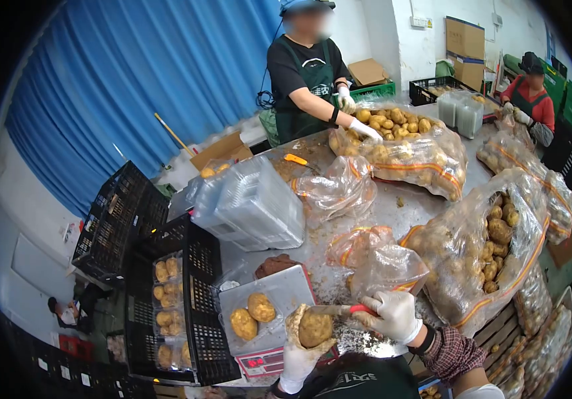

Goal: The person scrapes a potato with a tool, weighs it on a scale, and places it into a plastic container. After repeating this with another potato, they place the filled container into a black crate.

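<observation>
My left hand (299, 352), in a dirty white glove, grips a brown potato (315, 328) near the bottom centre. My right hand (392, 316), also gloved, is shut on a red-handled knife (339, 310) whose blade lies across the top of that potato. Just left of my hands a clear plastic tray (279, 296) with two potatoes (253, 316) rests on a small scale (266, 362). A large open sack of potatoes (482, 246) lies to my right.
A stack of clear trays (253, 206) sits mid-table. Black crates (186, 312) with packed potato trays stand at left. Across the table a person in a green apron (306, 73) reaches into another potato sack (406, 146). A second person (532, 100) works at far right.
</observation>
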`<state>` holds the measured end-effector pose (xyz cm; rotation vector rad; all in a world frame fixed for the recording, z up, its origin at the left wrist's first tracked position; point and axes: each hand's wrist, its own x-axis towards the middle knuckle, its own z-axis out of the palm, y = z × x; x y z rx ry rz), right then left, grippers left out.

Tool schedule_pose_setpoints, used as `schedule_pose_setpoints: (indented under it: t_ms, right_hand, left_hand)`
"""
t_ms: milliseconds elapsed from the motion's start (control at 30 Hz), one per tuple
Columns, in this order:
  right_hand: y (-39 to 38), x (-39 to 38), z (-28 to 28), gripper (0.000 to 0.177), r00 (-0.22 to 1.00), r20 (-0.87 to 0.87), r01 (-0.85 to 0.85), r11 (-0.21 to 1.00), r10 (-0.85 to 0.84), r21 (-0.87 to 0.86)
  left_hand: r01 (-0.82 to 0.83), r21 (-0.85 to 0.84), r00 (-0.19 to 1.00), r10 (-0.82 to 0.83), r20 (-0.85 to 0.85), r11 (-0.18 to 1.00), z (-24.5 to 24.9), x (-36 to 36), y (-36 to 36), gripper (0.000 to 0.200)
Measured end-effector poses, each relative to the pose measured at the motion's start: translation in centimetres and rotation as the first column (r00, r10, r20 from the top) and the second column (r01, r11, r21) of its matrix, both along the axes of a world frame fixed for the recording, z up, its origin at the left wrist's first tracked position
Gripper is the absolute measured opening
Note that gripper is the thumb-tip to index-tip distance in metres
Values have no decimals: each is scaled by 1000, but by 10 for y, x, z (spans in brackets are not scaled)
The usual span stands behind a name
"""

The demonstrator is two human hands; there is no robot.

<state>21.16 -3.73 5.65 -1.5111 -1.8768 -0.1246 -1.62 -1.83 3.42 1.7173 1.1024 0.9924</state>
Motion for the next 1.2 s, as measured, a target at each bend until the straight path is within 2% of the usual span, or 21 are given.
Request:
schedule_pose_setpoints:
  t_ms: [67,133,167,200,267,333,367,467,533,600,667,700,733,800,833,900,933,967,1000,1067,1200]
  right_hand:
    - [-14,-9,14,26,990,60,-125,992,126,-26]
    - [-13,-12,16,26,988,2,-154,988,154,-13]
    - [-6,-6,6,26,995,-56,-86,996,85,-21]
    - [2,1,0,27,994,-110,-21,999,18,-30]
    - [-7,-4,0,26,986,-150,-72,997,72,5]
    - [-14,-13,8,26,981,-94,-168,985,170,26]
    - [-10,-11,9,26,987,-92,-135,991,132,-23]
    - [2,-5,-6,26,987,-151,-56,998,59,26]
    - [-12,-16,10,26,987,-53,-152,988,153,26]
    - [2,-7,-4,27,982,-100,-157,988,157,5]
    - [21,11,-25,33,975,-181,125,991,-131,-47]
    - [16,16,-23,39,927,-344,92,979,-152,-184]
    - [13,15,-15,39,929,-342,86,980,-144,-180]
    - [-2,9,1,40,891,-445,-84,931,-89,-355]
    - [-7,3,6,38,865,-501,-174,949,20,-263]
    - [-15,-3,18,35,904,-412,-255,921,118,-295]
    - [-17,-4,22,34,910,-385,-283,906,151,-314]
    - [-18,-4,24,34,910,-386,-282,907,149,-314]
    - [-18,-4,25,33,921,-355,-281,906,162,-315]
    - [-19,-3,25,32,929,-327,-280,905,172,-319]
    - [-20,-1,27,31,931,-302,-312,880,207,-359]
  left_hand:
    - [3,28,999,-2,-49,1000,1,1,5,88]
    - [60,-146,989,-39,141,987,3,2,4,90]
    - [158,-342,931,-24,363,926,7,2,3,90]
    - [159,-341,930,-24,368,926,5,1,2,90]
    - [423,-471,668,85,739,774,-2,-2,2,90]
    - [481,-473,662,48,748,738,-4,-6,1,88]
    - [499,-461,640,47,767,734,-11,-6,3,89]
    - [500,-457,630,53,775,735,-5,-2,2,90]
    - [545,-466,597,69,800,697,-2,-6,1,88]
    - [548,-472,587,85,805,690,-4,-9,3,88]
    - [554,-469,569,99,816,688,-2,-9,4,88]
    - [525,-443,599,54,799,727,3,-8,4,89]
    - [492,-416,630,17,776,765,7,-8,4,91]
    - [443,-452,655,65,753,774,7,-10,2,92]
    - [431,-442,650,69,757,787,0,-12,4,89]
    - [422,-434,644,73,761,796,-2,-11,4,87]
    - [351,-410,703,52,709,842,2,-9,5,84]
    - [281,-376,759,35,650,883,5,-7,6,81]
    - [282,-377,760,34,649,882,3,-9,7,81]
    - [238,-294,847,-50,530,926,-7,-15,10,81]
    - [231,-261,878,-85,470,937,-13,-20,12,89]
